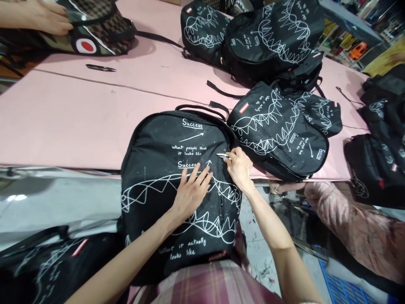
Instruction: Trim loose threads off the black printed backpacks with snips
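A black backpack (152, 152) printed with white "Success" lettering and scribbled lines leans against the table edge, in front of my body. My left hand (191, 192) lies flat on its front panel with the fingers spread. At the panel's right side, my right hand (239, 168) is closed around a pair of thread snips (221, 156), whose metal tips point left over the fabric near the side seam. The fingers hide the rest of the snips. A thin black carry handle (201, 109) rises at the bag's top.
Several similar black backpacks (268, 38) lie on the pink table (79, 109), one (278, 126) close by my right hand. Another pair of snips (101, 68) rests at upper left, near a co-worker's hand (52, 17) on a checkered bag (104, 29). A person's patterned sleeve (351, 228) shows at right.
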Demonstrator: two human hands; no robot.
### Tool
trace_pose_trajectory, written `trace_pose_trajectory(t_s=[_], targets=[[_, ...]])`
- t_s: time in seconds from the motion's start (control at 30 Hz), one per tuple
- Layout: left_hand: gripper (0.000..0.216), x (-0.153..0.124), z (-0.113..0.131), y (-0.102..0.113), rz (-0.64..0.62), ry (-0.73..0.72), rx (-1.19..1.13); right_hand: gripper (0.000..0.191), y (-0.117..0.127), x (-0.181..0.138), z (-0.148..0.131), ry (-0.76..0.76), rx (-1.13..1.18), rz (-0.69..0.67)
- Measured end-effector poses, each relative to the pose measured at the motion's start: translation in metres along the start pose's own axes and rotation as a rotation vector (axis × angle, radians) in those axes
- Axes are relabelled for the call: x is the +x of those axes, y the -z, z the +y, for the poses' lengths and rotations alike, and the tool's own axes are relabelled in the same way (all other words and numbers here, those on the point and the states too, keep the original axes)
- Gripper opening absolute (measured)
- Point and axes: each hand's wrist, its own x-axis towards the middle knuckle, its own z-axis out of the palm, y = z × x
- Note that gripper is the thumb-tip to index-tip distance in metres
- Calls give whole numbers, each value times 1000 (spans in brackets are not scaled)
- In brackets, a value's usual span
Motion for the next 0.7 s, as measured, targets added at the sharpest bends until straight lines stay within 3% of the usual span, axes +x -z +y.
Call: trace_pose_trajectory(t_s=[0.33,0.57,0.7], targets=[[36,-4,-4,-7,27,-4,1,20,-7,2,-9,95,-154,-34],[36,-3,-4,-9,24,9,-25,16,-6,5,-2,-33,64,-34],[36,-2,-3,-8,33,11,-44,16,-4,0,-2,-19,23,-25]])
